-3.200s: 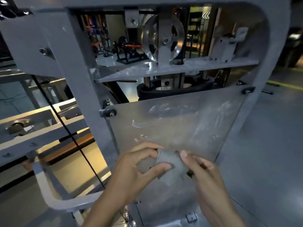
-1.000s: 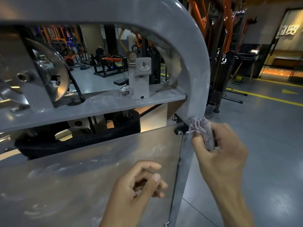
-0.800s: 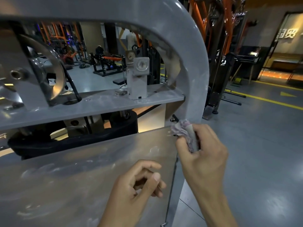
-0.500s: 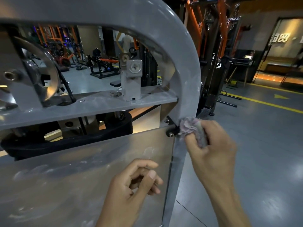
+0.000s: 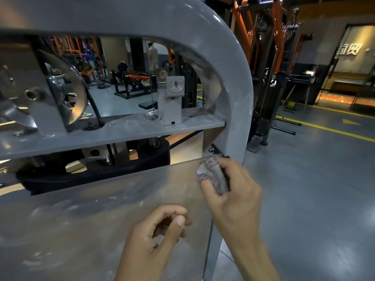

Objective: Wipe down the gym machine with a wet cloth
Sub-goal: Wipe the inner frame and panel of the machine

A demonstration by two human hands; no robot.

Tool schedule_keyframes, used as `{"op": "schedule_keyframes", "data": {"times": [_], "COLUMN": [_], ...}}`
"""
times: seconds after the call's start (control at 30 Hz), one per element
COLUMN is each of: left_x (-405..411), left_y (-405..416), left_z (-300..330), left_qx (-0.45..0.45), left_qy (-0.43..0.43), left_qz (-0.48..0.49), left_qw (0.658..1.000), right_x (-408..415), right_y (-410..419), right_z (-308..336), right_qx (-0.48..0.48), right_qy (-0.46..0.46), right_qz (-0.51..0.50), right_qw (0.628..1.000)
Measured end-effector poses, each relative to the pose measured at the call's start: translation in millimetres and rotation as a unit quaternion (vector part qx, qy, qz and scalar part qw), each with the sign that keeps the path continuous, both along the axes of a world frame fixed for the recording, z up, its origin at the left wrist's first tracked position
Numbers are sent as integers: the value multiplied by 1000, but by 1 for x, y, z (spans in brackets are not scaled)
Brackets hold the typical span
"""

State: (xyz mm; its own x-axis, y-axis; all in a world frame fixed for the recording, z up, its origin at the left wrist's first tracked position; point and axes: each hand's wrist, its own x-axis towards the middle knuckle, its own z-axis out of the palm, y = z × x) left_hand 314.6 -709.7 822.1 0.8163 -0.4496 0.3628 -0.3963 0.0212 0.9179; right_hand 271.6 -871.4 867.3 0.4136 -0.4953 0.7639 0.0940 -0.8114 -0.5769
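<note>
Right of centre in the frame, the right hand (image 5: 233,191) grips a small crumpled greyish-lilac cloth (image 5: 211,173), its fingers curled round the wad and the thumb beneath it. The cloth is pressed against the upper right corner of the clear, smeared plastic guard panel (image 5: 97,209) of the grey-painted steel gym machine (image 5: 233,63), just below a small black bracket with a silver bolt (image 5: 216,152) that fixes the panel to the frame's right upright. The cloth looks slightly blurred.

Lower in the centre, the left hand (image 5: 156,238) hovers in front of the panel with its fingers loosely curled and the thumb raised toward the forefinger; it holds nothing, and whether it touches the panel cannot be told.

Above the panel, a flat grey crossbar (image 5: 113,132) runs across the machine's opening. On it stands a grey metal block with a large slotted screw head (image 5: 172,98), and at the left of the frame sits a shiny metal pulley wheel (image 5: 65,92) with a black cable beside it. Below the crossbar lies a black weight plate (image 5: 91,169).

At the upper right stand orange-and-black gym machines (image 5: 272,57) on a glossy grey floor with yellow lines (image 5: 324,126).
</note>
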Motion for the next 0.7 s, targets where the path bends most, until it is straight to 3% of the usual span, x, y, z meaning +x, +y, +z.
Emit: {"op": "schedule_keyframes", "data": {"times": [0.1, 0.23, 0.37, 0.47, 0.6, 0.7], "left_x": [0, 1, 0, -1, 0, -2], "left_y": [2, 8, 8, 6, 1, -1], "left_z": [0, 2, 1, 3, 1, 2], "left_qx": [8, 1, -2, 3, 6, 4], "left_qy": [-6, -5, 3, 3, 2, 1], "left_qz": [-2, -4, -6, -16, -20, -26], "left_qw": [1000, 1000, 1000, 1000, 1000, 1000], "right_x": [-8, -24, -6, -1, -12, -9], "right_y": [4, -14, -11, -6, -17, -16], "right_z": [-14, -6, -3, -12, -17, -15], "right_qx": [6, 111, 132, 206, 201, 210], "right_qy": [30, -60, -41, -49, -11, -43], "right_qz": [9, -46, -13, 25, 27, 16], "right_qw": [999, 991, 990, 977, 979, 977]}}
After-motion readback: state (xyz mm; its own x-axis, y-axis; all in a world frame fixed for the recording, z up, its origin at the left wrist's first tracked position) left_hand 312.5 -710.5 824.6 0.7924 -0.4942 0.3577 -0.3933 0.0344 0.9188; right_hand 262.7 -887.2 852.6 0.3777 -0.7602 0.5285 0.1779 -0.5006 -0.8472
